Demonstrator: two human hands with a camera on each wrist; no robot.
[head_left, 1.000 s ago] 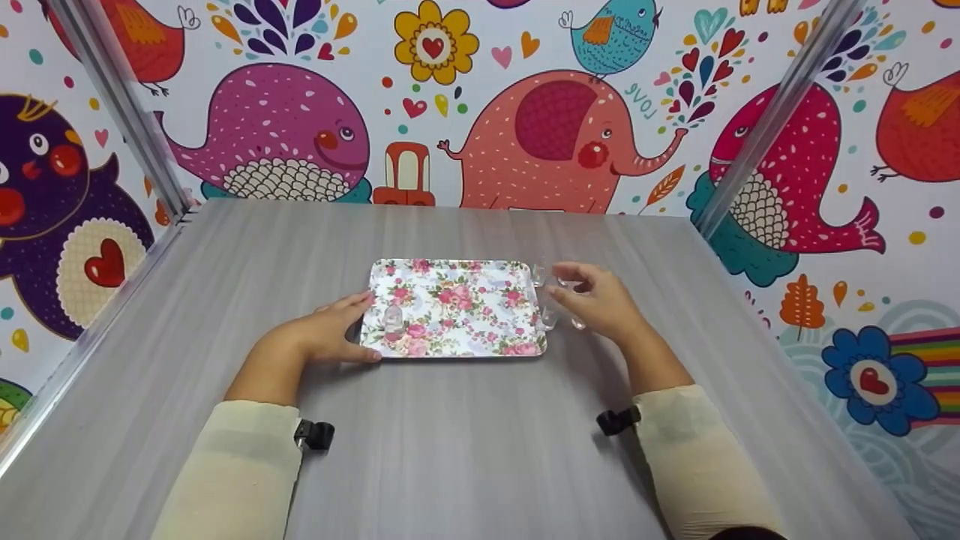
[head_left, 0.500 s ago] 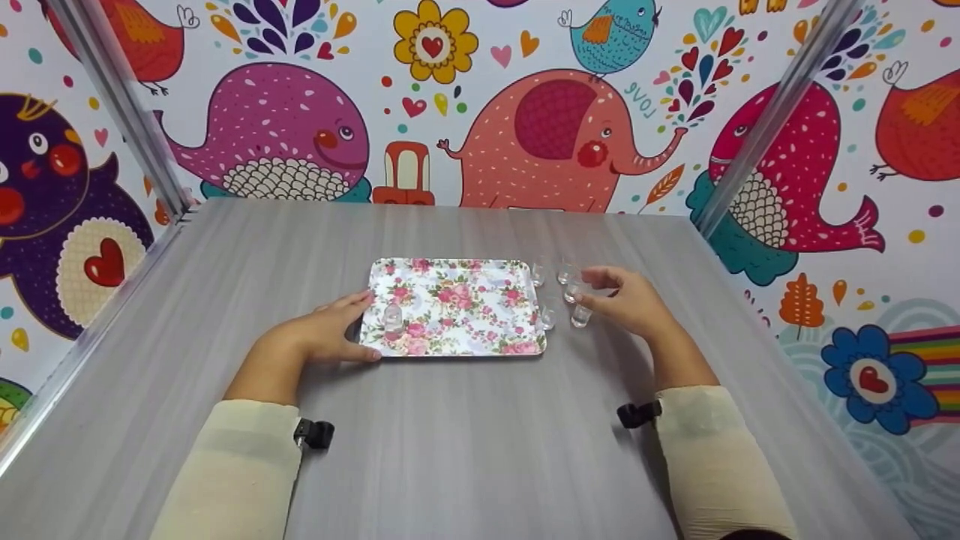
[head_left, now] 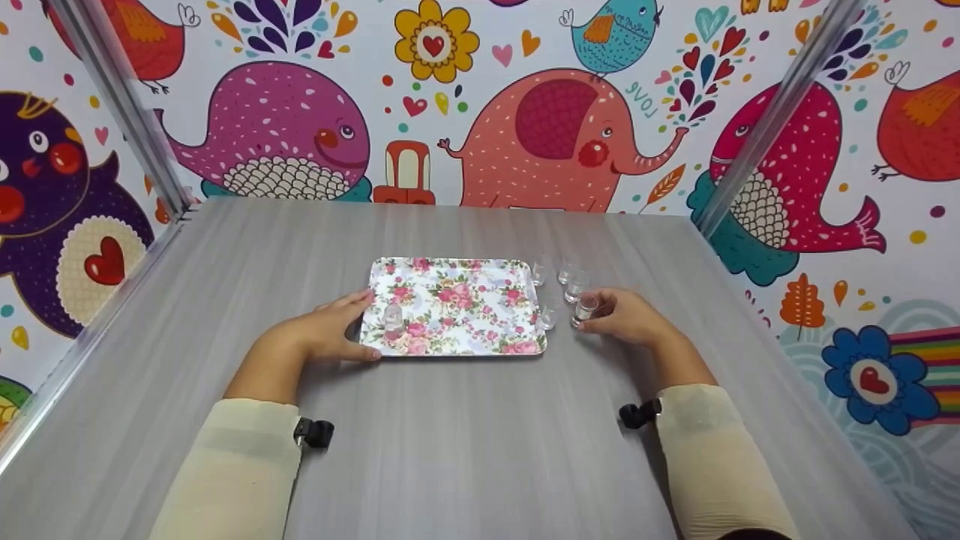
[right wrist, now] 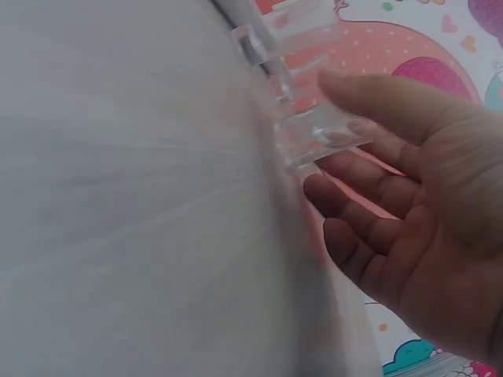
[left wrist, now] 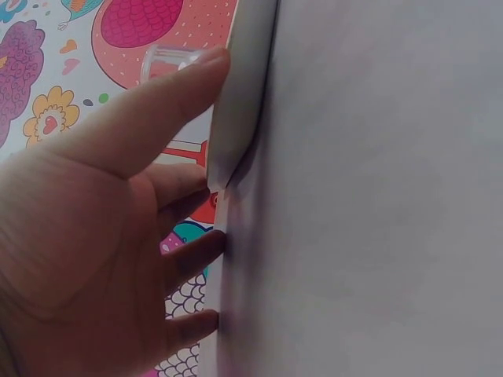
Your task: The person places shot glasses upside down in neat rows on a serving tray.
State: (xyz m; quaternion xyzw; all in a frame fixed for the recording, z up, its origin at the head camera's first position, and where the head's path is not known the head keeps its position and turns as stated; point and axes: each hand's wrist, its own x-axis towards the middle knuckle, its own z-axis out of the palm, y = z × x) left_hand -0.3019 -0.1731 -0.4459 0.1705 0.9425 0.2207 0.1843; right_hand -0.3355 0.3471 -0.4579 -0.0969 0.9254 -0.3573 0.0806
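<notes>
A white tray (head_left: 457, 300) with pink roses lies on the table, a small clear shot glass (head_left: 394, 321) standing near its left end. My left hand (head_left: 326, 334) holds the tray's near left corner, thumb at the front edge and fingers along the left side. In the left wrist view the thumb (left wrist: 157, 110) lies against the tray's rim. To the right of the tray, my right hand (head_left: 626, 319) grips another shot glass (head_left: 585, 309) between thumb and fingers. The right wrist view shows this clear glass (right wrist: 322, 135) between thumb and fingers, close to the tabletop.
Beside the tray's right edge stand two clear glasses, a far one (head_left: 538, 272) and a near one (head_left: 549, 317). Two more, one glass (head_left: 567, 272) behind another (head_left: 576, 288), stand just beyond my right hand. Cartoon-printed walls border the grey table (head_left: 450, 450).
My right hand has drawn back to the right from beside the tray, then moved slightly nearer and taken hold of the nearest glass. The left hand and tray have stayed put.
</notes>
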